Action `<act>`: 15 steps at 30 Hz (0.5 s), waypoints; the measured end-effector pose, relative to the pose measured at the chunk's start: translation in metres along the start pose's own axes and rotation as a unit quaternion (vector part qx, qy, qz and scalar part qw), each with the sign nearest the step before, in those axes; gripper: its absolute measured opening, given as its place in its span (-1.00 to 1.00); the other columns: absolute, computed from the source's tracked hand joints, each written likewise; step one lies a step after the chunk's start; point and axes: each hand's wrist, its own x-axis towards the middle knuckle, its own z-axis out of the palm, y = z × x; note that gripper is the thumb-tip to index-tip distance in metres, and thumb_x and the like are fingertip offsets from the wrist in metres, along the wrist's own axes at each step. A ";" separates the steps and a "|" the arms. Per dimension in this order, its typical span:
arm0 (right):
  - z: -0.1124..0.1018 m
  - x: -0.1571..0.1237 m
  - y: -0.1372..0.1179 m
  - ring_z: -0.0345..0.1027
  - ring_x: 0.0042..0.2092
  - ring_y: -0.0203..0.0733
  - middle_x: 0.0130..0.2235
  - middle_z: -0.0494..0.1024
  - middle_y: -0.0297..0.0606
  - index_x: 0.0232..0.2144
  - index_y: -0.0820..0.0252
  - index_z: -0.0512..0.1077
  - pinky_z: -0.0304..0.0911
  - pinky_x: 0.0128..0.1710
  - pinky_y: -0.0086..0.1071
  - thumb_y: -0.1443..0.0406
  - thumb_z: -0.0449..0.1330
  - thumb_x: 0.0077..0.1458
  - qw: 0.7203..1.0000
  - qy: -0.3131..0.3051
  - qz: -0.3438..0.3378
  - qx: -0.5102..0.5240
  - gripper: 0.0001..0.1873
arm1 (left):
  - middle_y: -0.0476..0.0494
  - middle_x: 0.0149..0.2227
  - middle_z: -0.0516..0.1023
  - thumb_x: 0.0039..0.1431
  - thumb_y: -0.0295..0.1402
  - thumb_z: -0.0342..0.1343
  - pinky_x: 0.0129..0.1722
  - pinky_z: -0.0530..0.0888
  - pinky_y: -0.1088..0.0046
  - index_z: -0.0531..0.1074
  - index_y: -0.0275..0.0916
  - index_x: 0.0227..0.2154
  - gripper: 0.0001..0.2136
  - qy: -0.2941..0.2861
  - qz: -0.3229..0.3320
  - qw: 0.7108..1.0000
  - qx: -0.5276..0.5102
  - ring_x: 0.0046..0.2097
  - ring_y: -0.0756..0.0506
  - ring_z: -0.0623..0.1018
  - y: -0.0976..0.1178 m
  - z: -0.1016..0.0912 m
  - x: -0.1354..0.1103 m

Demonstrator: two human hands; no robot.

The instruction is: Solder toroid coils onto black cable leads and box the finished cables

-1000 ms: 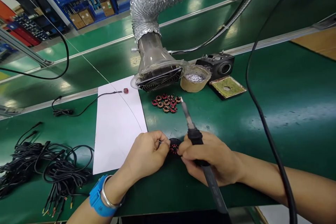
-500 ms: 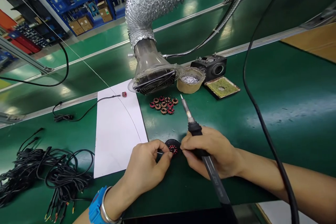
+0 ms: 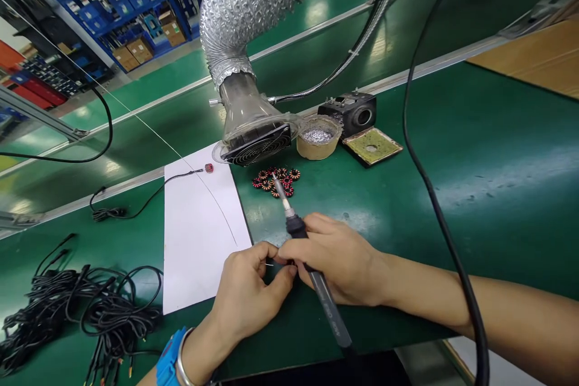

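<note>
Two bare hands at close work over a green worktop [image 3: 389,211]. The left hand [image 3: 251,289] is drawn into a narrow pinch, a short length of thin wire [image 3: 268,265] showing across the gap between its thumb and index finger. The right hand [image 3: 344,259] is closed about the handle of a soldering iron [image 3: 296,227], while its foremost fingertips meet those of the left hand. A small wound ring [image 3: 293,263] seems to lie at this meeting point, directly before the left thumb, although the fingers hide nearly all of it and its identification is tentative. The step in hand is judged to be the placing or steadying of this piece, since the iron's tip points forward, well away from the fingertips. The next move, on this reading, calls for a secure seat for the piece and a tip swung round clear of the left fingers. Beyond both hands lies a cluster of wound rings [image 3: 286,183] in red and orange, over part of which the iron's tip passes in this view. Farther beyond stand a fume hood [image 3: 246,111] and, to its right, a pot of silvery material [image 3: 312,149]. A white sheet [image 3: 194,241] lies just beyond the left wrist; bundled black cables [image 3: 122,307] lie to its left.
</note>
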 end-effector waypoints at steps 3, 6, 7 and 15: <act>-0.004 0.006 -0.006 0.06 -0.45 -0.19 -0.57 0.26 -0.35 -0.35 0.19 0.40 -0.05 -0.45 -0.29 0.48 -0.02 0.20 0.992 -0.030 -0.060 -0.109 -0.78 | 0.11 -0.66 0.20 0.07 -0.31 0.12 -0.56 0.14 0.56 0.45 -0.25 -0.43 -0.89 0.002 0.009 1.000 -0.004 -0.57 0.05 0.18 -0.001 -0.001 0.001; -0.005 0.008 -0.007 0.05 -0.45 -0.21 -0.57 0.25 -0.35 -0.38 0.20 0.42 -0.05 -0.41 -0.28 0.49 0.03 0.21 0.983 -0.043 -0.097 -0.149 -0.78 | 0.09 -0.65 0.24 0.06 -0.36 0.10 -0.54 0.16 0.56 0.44 -0.26 -0.44 -0.92 0.002 0.014 1.000 0.000 -0.54 0.04 0.21 -0.001 -0.001 0.002; -0.006 0.008 -0.007 0.05 -0.45 -0.21 -0.57 0.25 -0.35 -0.34 0.21 0.42 -0.04 -0.41 -0.29 0.49 0.03 0.21 0.983 -0.048 -0.098 -0.150 -0.80 | 0.08 -0.64 0.24 0.08 -0.36 0.09 -0.54 0.16 0.56 0.44 -0.26 -0.45 -0.91 0.003 0.013 1.000 0.002 -0.54 0.04 0.20 -0.001 -0.001 0.002; -0.014 -0.001 0.016 0.16 -0.35 -0.16 -0.40 0.43 -0.24 -0.13 0.24 0.31 0.15 -0.38 -0.34 0.44 0.07 0.04 0.997 0.014 0.044 0.064 -0.71 | 0.08 -0.62 0.19 0.19 -0.22 0.08 -0.55 0.05 0.50 0.53 -0.26 -0.40 -0.77 -0.030 -0.006 1.000 -0.006 -0.55 0.05 0.08 -0.002 0.001 0.003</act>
